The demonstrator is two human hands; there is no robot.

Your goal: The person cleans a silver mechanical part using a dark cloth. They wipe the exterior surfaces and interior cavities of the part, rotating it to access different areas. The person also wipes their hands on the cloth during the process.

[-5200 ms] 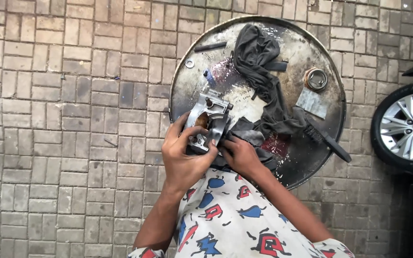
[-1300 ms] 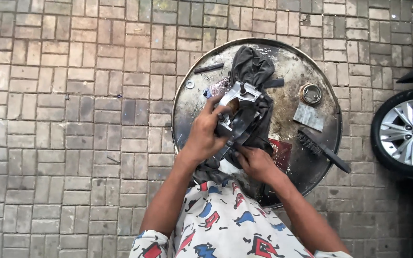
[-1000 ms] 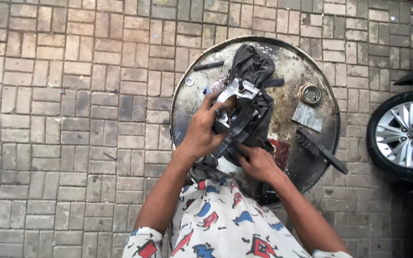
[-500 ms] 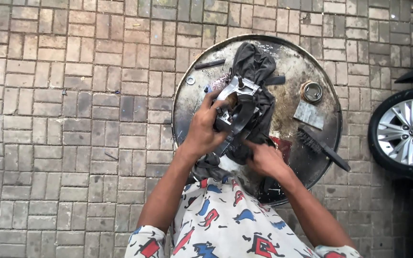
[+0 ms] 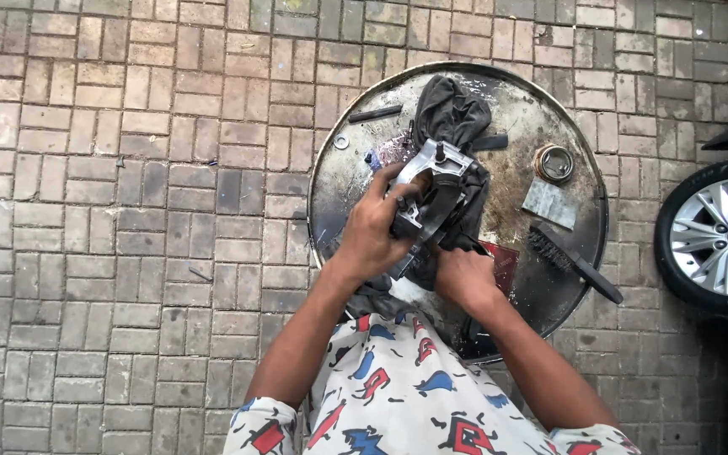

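My left hand [image 5: 377, 232] grips a grey metal machine part [image 5: 431, 181], a cast bracket with bolts, and holds it tilted above a round metal drum top [image 5: 511, 114]. My right hand [image 5: 463, 276] is just below the part, fingers closed near its lower end, seemingly on a small tool that I cannot make out. A dark grey rag [image 5: 452, 109] lies bunched under and behind the part.
On the drum top lie a wire brush [image 5: 570, 261], a square of sandpaper [image 5: 549, 202], a small round tin [image 5: 554, 163], a washer [image 5: 341, 141] and a dark bar [image 5: 374, 113]. A car wheel [image 5: 718, 240] stands to the right. Brick paving [image 5: 128, 211] surrounds the drum.
The metal part was lifted from the drum's near edge toward its middle and tilted. In the last second my right hand shifted a little right beneath it; my left hand keeps its grip.
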